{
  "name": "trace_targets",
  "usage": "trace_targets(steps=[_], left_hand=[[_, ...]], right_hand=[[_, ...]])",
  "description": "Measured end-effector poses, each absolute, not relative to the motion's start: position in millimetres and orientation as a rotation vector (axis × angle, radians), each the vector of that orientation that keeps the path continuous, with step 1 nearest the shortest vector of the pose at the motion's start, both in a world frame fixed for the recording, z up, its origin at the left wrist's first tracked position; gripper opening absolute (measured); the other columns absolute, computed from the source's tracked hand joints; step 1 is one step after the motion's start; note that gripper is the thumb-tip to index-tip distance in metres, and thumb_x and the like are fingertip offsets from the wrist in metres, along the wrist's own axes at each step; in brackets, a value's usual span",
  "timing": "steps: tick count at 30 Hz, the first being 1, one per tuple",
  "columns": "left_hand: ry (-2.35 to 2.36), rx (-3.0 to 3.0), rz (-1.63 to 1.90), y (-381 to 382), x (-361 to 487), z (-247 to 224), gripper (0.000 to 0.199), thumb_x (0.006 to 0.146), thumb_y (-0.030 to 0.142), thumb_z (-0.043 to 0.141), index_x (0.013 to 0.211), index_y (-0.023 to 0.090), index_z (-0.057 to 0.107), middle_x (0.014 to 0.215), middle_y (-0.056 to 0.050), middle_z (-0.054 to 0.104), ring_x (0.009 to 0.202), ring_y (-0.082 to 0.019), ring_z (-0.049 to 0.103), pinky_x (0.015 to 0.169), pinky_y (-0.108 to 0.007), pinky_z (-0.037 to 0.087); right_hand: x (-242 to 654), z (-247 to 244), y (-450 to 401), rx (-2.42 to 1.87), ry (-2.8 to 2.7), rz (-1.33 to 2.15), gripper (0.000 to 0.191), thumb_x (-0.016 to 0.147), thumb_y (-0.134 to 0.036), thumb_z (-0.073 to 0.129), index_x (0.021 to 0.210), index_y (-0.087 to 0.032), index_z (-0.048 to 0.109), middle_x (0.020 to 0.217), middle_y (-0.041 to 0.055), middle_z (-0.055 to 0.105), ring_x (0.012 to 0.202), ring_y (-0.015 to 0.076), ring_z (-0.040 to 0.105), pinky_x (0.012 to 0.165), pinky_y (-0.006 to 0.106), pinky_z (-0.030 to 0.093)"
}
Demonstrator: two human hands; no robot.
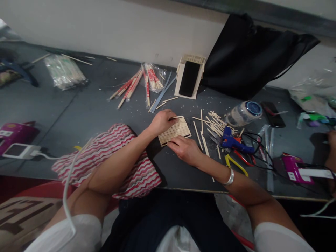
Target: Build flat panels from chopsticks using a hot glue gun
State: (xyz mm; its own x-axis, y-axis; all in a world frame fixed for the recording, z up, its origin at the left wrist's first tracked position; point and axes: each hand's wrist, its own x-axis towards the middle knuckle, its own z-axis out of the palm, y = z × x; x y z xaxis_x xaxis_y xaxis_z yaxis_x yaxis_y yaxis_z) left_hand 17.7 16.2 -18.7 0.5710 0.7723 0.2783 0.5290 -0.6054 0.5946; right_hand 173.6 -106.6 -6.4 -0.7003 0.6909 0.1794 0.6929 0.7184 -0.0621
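A small panel of thin wooden sticks [174,131] laid side by side rests on the dark table in front of me. My left hand [163,121] is at its far edge, fingers closed in a pinch on a single wooden stick [178,117] lying along that edge. At the near edge my right hand [185,149] grips the panel with bent fingers; the fingertips are partly hidden. To the right lies a loose heap of cut sticks [215,123]. Beside the heap is a blue glue gun [233,140], its nozzle pointing toward the sticks.
Yellow-handled pliers [235,164] and a plastic jar [244,113] are on the right. Wrapped chopsticks [131,85] and a phone [189,78] on a stand are behind. A striped cloth [115,150] lies left; purple boxes [296,168] sit farther out. Another person's hand [332,143] shows far right.
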Motion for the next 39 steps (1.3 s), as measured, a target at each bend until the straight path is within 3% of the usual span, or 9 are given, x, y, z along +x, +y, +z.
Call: trace_targets(steps=[14, 39], left_hand=[[1.061, 2.374, 0.664, 15.5, 17.6, -15.6, 0.021, 0.09, 0.02, 0.055, 0.09, 0.015, 0.076, 0.091, -0.009, 0.073, 0.085, -0.02, 0.067, 0.082, -0.032, 0.053], [1.239, 2.724, 0.427, -1.5, 28.7, -13.7, 0.032, 0.101, 0.039, 0.051, 0.1, 0.015, 0.072, 0.099, -0.013, 0.066, 0.098, -0.029, 0.06, 0.081, -0.039, 0.05]], right_hand=[[171.7, -0.1, -104.0, -1.111, -2.792, -0.22, 0.026, 0.102, -0.009, 0.046, 0.094, -0.018, 0.07, 0.086, 0.0064, 0.069, 0.081, 0.0177, 0.058, 0.062, 0.028, 0.038], [173.8, 0.3, -105.0, -1.162, -2.789, -0.066, 0.023, 0.1, -0.008, 0.047, 0.093, -0.017, 0.068, 0.087, 0.007, 0.065, 0.084, 0.0186, 0.055, 0.06, 0.028, 0.037]])
